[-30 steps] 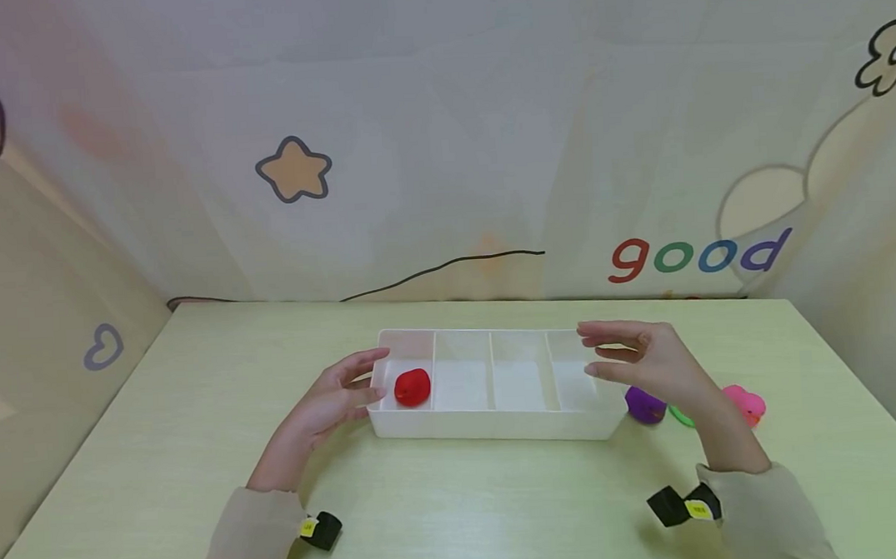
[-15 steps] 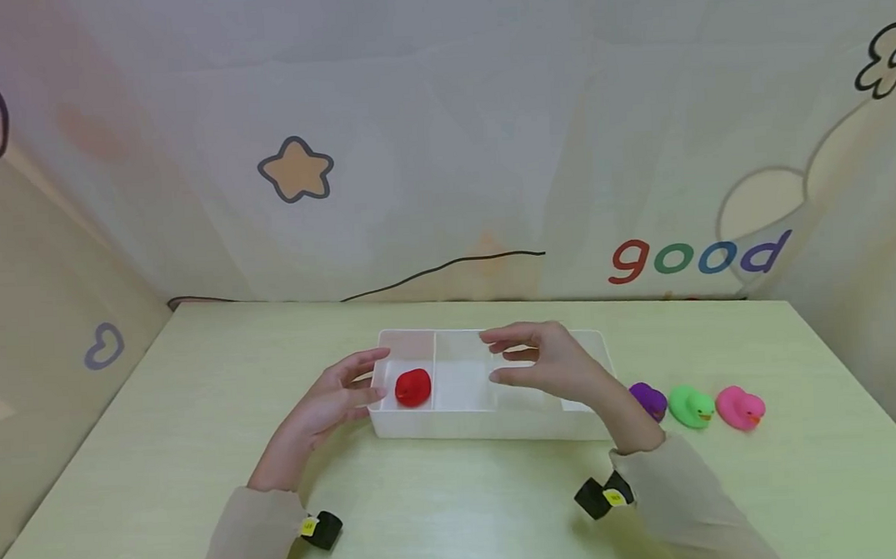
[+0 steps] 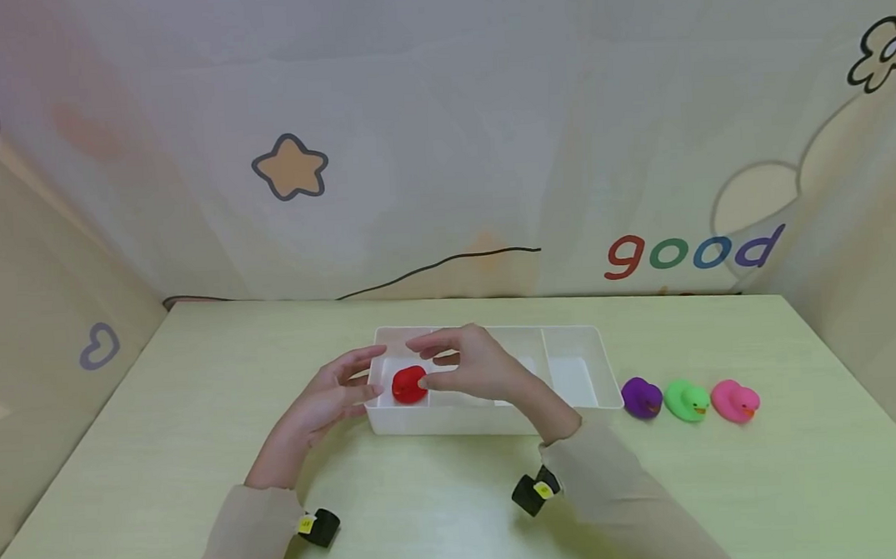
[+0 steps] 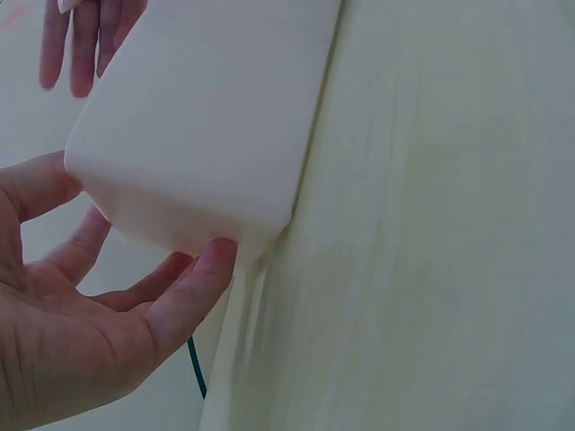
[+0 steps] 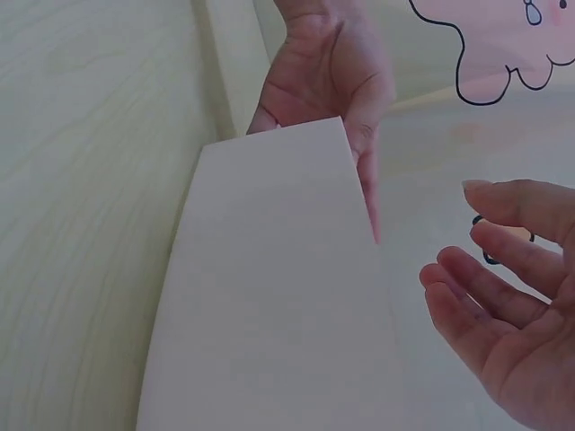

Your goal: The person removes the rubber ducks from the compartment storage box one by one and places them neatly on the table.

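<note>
A white divided box (image 3: 454, 421) with several compartments in a row stands on the table. My left hand (image 3: 333, 394) grips its left end, thumb at the near corner and fingers reaching along to the far one; the left wrist view shows the fingertips on the end wall. In the leftmost compartment lies a red rubber duck (image 3: 406, 385). Over the box's left part hovers my right hand (image 3: 478, 366), holding nothing, its fingers bent and thumb apart. Its thumb tip overlaps the duck's right side in the head view. The right wrist view shows this hand (image 5: 517, 296) beyond the box's rim.
Right of the box, a purple duck (image 3: 642, 398), a green duck (image 3: 686, 401) and a pink duck (image 3: 735, 401) sit in a row on the light wooden table (image 3: 428, 505). A printed cloth backdrop (image 3: 443, 163) rises behind the table's far edge.
My right hand has swept left, from the box's right end to over its left compartments, uncovering the three ducks on the right. The left hand and the box have stayed put.
</note>
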The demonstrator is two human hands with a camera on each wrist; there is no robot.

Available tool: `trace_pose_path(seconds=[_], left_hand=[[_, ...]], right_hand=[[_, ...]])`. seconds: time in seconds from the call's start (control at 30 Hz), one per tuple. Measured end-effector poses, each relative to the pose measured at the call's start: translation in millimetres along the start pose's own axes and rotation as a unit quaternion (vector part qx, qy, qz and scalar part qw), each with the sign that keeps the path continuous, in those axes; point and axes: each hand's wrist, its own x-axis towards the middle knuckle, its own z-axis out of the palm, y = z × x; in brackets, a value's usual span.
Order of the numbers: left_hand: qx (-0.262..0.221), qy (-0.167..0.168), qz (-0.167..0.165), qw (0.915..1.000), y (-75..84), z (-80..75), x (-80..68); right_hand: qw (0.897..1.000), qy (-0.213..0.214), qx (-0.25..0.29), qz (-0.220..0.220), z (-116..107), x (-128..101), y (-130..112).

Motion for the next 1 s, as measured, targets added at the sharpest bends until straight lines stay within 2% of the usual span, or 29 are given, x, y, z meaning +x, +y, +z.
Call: trace_pose_path(seconds=[0.1, 0.23, 0.43, 0.6, 0.7, 0.9, 1.0], left_hand=[[0.0, -0.003, 0.003, 1.0, -0.1, -0.4, -0.2], [-0.002, -0.006, 0.005, 1.0, -0.2, -0.6, -1.0], [0.0, -0.008, 0.006, 1.0, 0.2, -1.1, -1.8], [0.001, -0.006, 0.005, 1.0, -0.3, -3.6, -1.9], [-0.004, -0.005, 0.005, 1.0, -1.0, -4.4, -1.4], [-0.012, -0.01, 0.015, 0.9998, -2.3, -2.4, -0.4], [-0.011, -0.011, 0.018, 0.9997, -2.9, -1.3, 0.3]], right_hand=[[1.0, -0.004, 0.002, 0.01, 9.6, 6.8, 2.1], [1.0, -0.008, -0.023, 0.02, 20.0, 14.3, 2.9], [0.993, -0.021, -0.113, 0.039, 28.6, 24.9, -0.3], [0.979, -0.041, -0.188, 0.063, 34.0, 35.6, -10.3], [0.964, -0.05, -0.248, 0.085, 39.9, 42.2, -15.0], [0.908, -0.04, -0.408, 0.081, 54.1, 49.3, -18.3], [0.889, -0.03, -0.45, 0.084, 60.1, 50.1, -18.3]])
